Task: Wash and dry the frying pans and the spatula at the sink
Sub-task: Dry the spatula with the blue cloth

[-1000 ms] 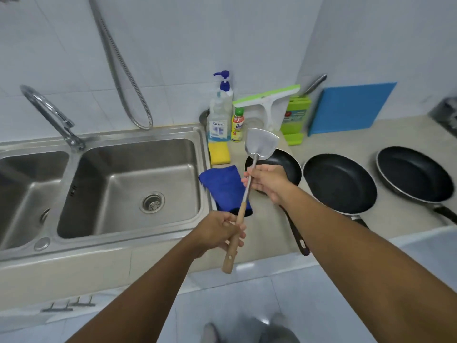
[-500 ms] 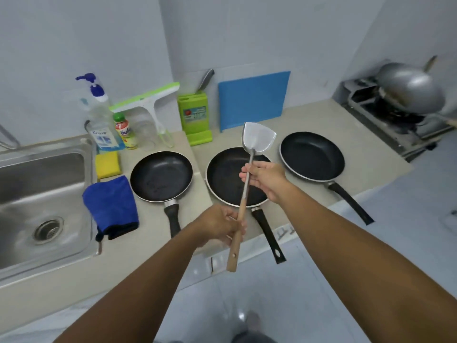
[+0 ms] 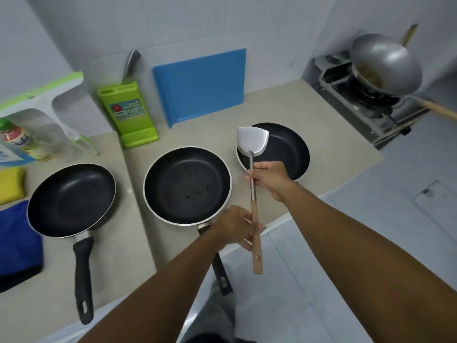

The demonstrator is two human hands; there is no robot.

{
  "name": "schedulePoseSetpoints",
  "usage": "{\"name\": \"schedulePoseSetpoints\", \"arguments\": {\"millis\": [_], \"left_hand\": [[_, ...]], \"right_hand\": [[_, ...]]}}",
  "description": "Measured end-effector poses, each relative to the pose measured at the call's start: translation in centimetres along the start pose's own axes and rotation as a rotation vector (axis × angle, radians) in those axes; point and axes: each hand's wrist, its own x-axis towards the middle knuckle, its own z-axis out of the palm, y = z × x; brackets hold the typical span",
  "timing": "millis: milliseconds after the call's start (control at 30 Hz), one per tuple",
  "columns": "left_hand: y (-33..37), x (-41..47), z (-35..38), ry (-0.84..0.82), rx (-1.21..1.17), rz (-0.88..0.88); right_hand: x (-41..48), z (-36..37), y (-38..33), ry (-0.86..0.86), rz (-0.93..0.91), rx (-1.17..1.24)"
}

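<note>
Both hands hold a metal spatula [image 3: 252, 142] with a wooden handle upright in front of me. My left hand [image 3: 235, 229] grips the wooden handle; my right hand [image 3: 268, 178] pinches the metal shaft just below the blade. Three black frying pans lie on the beige counter: the left pan [image 3: 71, 199], the middle pan [image 3: 188, 185] and the right pan [image 3: 289, 149], which sits partly behind the spatula blade and my right hand. The sink is out of view.
A blue cloth [image 3: 17, 238] and a yellow sponge [image 3: 11, 185] lie at the left edge. A green knife block [image 3: 128, 112], a blue cutting board [image 3: 201, 85], a squeegee [image 3: 47, 95] and a bottle [image 3: 18, 139] line the wall. A wok [image 3: 385, 63] sits on the stove at right.
The view has swung right: the sink has left the frame and the stove with the wok has come in. Both hands have carried the spatula right, over the right pan.
</note>
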Motion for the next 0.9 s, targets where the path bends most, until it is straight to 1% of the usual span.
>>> {"name": "schedulePoseSetpoints", "arguments": {"millis": [233, 400, 500, 633, 767, 900], "left_hand": [[2.9, 7.9, 2.7, 0.059, -0.01, -0.039], [4.7, 11.4, 4.8, 0.064, -0.046, -0.09], [5.1, 13.7, 6.4, 0.078, -0.121, -0.119], [5.4, 15.8, 8.7, 0.123, -0.206, -0.148], [5.7, 16.7, 10.3, 0.165, -0.222, -0.167], [5.5, 17.1, 11.2, 0.192, -0.292, -0.163]], "right_hand": [[8.4, -3.1, 1.5, 0.039, 0.104, -0.043], [12.5, -4.9, 2.0, 0.02, 0.181, -0.169], [14.9, -5.9, 2.2, -0.014, 0.173, -0.297], [17.0, -7.1, 3.1, -0.083, 0.149, -0.401], [18.5, -8.3, 4.1, -0.133, 0.137, -0.438], [19.5, -9.1, 4.6, -0.175, 0.119, -0.458]]}}
